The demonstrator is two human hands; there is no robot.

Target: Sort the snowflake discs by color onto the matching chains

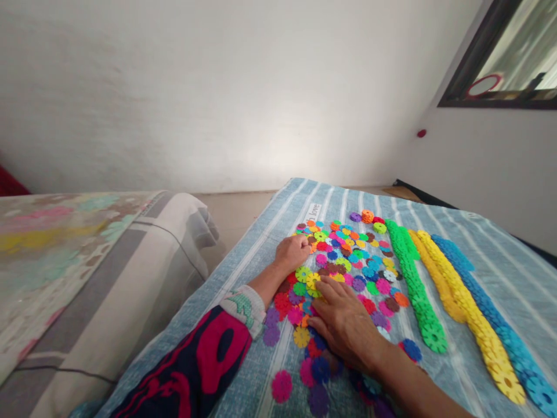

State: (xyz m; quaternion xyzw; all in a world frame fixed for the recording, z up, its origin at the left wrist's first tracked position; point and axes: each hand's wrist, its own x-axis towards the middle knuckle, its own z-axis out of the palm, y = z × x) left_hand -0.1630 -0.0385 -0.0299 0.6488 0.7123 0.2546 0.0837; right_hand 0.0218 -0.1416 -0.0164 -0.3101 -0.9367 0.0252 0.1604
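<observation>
A pile of small plastic snowflake discs [334,269] in many colours lies spread on the striped blue cloth. At the pile's far left edge is my left hand [293,253], its fingers curled closed; whatever they hold, if anything, is hidden. My right hand [346,319] reaches over the near part of the pile, fingers stretched and thumb apart. Its fingertips touch or almost touch a yellow disc [312,281]. To the right lie long overlapping rows of discs sorted by colour: a green row [413,278], a yellow row [478,316] and a blue row [496,316].
Small stacks of orange discs [368,216] and purple discs [355,217] sit beyond the pile. A pink disc [282,386] lies near the front. Left, across a gap, is another cloth-covered surface [143,278] with a thin cable. A white wall [243,104] stands behind.
</observation>
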